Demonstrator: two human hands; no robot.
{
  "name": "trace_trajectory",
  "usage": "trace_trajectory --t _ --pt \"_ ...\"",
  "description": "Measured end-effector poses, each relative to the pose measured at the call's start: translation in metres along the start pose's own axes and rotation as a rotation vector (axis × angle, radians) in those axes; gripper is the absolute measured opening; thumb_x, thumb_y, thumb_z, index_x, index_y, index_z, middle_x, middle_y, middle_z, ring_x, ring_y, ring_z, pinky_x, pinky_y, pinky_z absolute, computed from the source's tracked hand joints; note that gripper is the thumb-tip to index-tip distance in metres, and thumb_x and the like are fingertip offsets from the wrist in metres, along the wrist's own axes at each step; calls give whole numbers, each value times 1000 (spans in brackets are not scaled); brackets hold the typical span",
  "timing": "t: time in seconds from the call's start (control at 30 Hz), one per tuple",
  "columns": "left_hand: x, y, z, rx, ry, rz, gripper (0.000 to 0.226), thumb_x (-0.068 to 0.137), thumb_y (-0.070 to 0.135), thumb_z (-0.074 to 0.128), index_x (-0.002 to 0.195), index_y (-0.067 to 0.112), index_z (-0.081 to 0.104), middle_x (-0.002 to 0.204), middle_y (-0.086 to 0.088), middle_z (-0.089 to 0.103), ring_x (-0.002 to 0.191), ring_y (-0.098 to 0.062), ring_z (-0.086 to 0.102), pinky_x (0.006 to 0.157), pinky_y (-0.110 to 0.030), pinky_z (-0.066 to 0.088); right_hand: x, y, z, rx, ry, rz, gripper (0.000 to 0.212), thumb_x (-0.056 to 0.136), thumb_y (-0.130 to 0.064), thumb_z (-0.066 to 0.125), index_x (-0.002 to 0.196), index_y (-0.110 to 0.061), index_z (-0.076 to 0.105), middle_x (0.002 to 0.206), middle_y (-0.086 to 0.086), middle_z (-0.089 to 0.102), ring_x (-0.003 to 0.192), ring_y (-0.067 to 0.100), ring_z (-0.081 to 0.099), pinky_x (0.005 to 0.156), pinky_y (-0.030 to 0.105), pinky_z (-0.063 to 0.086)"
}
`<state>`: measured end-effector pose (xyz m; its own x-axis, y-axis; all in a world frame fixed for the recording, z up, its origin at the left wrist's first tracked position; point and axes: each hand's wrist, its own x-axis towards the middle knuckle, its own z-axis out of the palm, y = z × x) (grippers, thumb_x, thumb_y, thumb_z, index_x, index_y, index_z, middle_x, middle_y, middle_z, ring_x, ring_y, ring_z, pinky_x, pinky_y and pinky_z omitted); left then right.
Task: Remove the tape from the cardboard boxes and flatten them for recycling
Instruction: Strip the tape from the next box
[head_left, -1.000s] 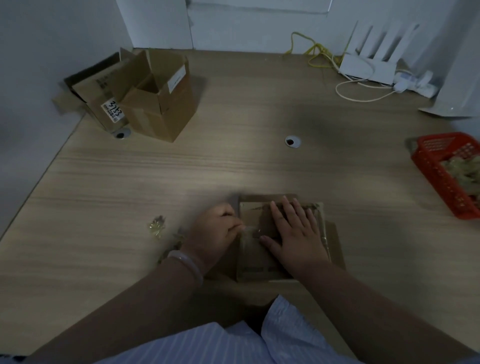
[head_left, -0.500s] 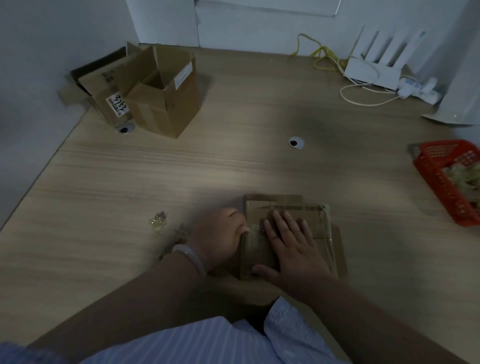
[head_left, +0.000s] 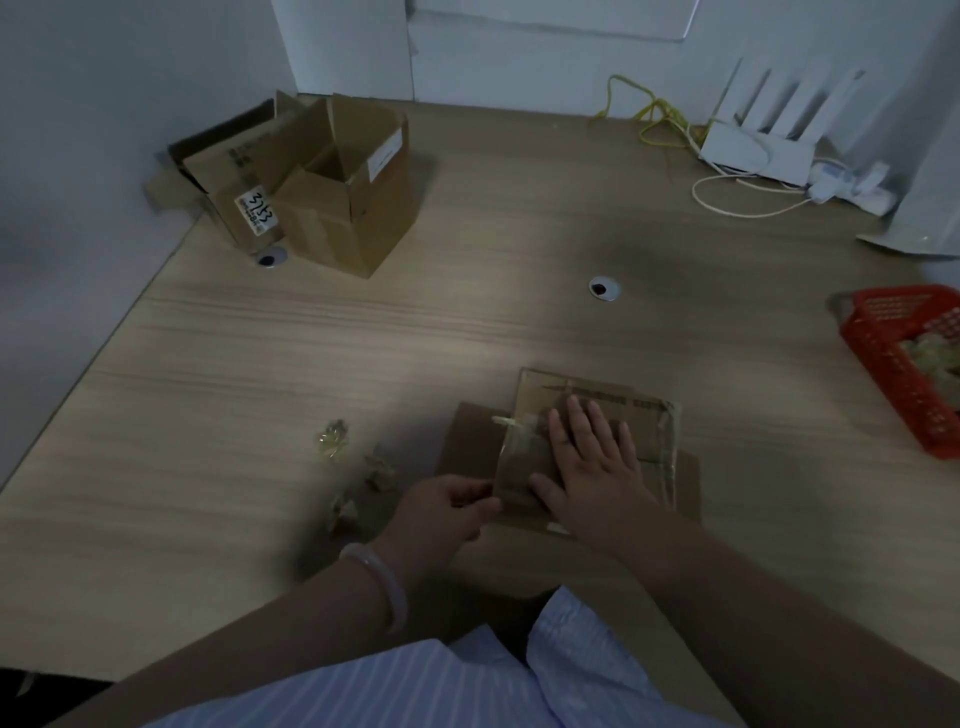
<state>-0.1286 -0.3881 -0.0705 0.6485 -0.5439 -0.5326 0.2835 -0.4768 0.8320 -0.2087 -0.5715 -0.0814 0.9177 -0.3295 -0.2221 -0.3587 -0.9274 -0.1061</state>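
A flattened brown cardboard box lies on the wooden table in front of me. Clear tape runs along its left side, partly lifted, with a loose end sticking up near the top. My right hand presses flat on the box, fingers straight. My left hand pinches the tape at the box's near left corner. Two more cardboard boxes stand at the far left: an open one and a collapsed one with a white label.
Crumpled tape scraps lie left of my left hand. A red plastic basket holding tape scraps sits at the right edge. A white router with cables is at the back right. A round cable hole is mid-table.
My left hand has moved down along the box's left side toward me, peeling the tape. The right hand stays flat on the box.
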Motion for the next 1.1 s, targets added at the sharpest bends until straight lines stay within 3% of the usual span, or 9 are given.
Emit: trace_trajectory --t 0.1,0.3,0.43,0.6,0.67,0.77,0.9,1.03,1.1 --pt "-5 0 0 116 141 48 9 84 15 71 92 13 69 87 -10 71 81 -20 65 82 -38 56 0 -2 2 -1 8 2 79 90 -66 19 151 -27 -12 157 -1 -26 134 12 -36 110 41 -22" --pt "-7 -1 -1 416 265 248 10 81 27 72 85 18 71 81 2 69 79 -11 63 74 -28 50 -2 -2 0 -3 19 14 79 90 -66 20 151 -27 -10 158 -1 -23 142 15 -28 111 40 -20" --pt "-6 0 -2 562 270 379 8 83 29 69 81 21 69 79 5 64 75 -8 56 68 -22 41 -2 -3 -1 13 20 12 79 90 -65 22 152 -26 -9 158 -1 -23 140 14 -29 111 40 -20" --pt "-1 0 -5 669 207 406 8 86 29 64 82 23 62 79 9 54 78 -8 50 66 -19 34 -3 -2 -6 75 8 -22 79 92 -62 31 152 -27 -6 158 -4 -22 140 13 -29 112 38 -21" --pt "0 3 -5 601 188 391 8 86 29 64 88 24 59 87 8 53 82 -7 51 67 -16 37 -3 2 -13 157 -27 -47 79 91 -50 43 153 -26 -1 159 -4 -20 142 12 -25 112 36 -21" --pt "4 12 -1 594 216 459 34 87 33 61 119 24 54 120 5 46 106 -6 47 92 -20 39 -6 7 -21 282 -22 -78 80 85 -31 55 153 -24 12 161 -4 -11 145 11 -18 108 29 -23" --pt "16 36 17 920 187 675 56 92 32 46 146 21 35 154 -1 26 140 -17 22 115 -25 9 -17 -2 -23 474 14 -107 78 81 -14 57 151 -20 24 161 -3 6 147 13 -8 114 32 -17" --pt "29 38 29 1211 81 678 66 94 49 34 151 33 6 160 6 8 146 -14 2 117 -37 -5 -27 -1 -30 726 212 8 62 76 5 49 136 -12 51 148 5 41 142 16 27 119 25 9" --pt "33 35 28 1287 73 675 66 93 55 31 150 37 4 160 5 6 146 -15 -1 116 -38 -8 -30 16 -27 672 417 112 55 77 4 49 129 -11 58 139 8 50 134 20 40 115 26 23"
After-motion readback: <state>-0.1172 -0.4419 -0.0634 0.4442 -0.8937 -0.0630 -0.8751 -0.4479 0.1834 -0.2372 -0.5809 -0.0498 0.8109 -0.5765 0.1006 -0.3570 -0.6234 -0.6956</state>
